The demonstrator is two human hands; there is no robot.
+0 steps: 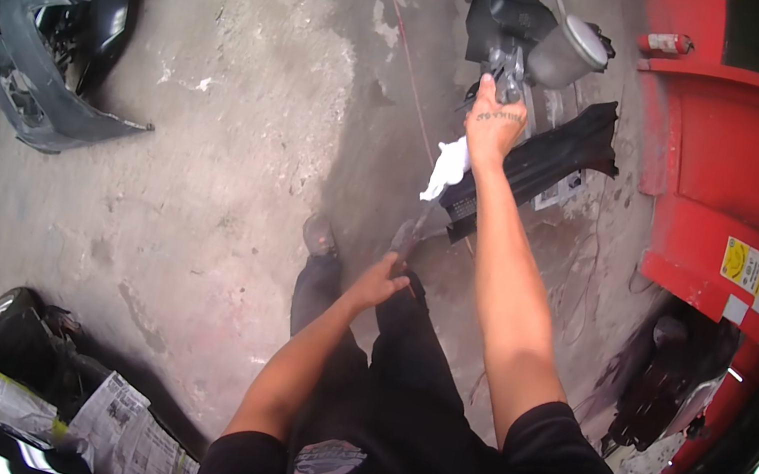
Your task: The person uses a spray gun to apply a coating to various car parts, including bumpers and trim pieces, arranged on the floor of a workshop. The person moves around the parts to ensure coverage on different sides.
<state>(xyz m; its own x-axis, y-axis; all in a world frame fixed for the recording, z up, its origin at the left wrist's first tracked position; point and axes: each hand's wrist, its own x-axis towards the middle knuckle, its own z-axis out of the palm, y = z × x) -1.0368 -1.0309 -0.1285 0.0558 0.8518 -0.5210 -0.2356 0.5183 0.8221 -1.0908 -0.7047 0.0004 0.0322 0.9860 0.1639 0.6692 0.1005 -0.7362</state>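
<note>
Head view: right arm stretched fwd, nearly straight, right hand [494,123] closed round the grip of a spray gun [535,46] w/ grey cup, held out over the concrete floor [249,113]. A white rag [447,168] hangs just below that wrist. Left arm bent, left hand [378,283] lower, near the body, fingers pinched on a thin dark tool [407,234]. Grey car bumper [51,27] lies far left; red machine [727,166] at right.

A spray gun [523,54] with a pale metal cup is gripped upright above the raised fingers; a white rag [447,168] hangs just below them.
</note>
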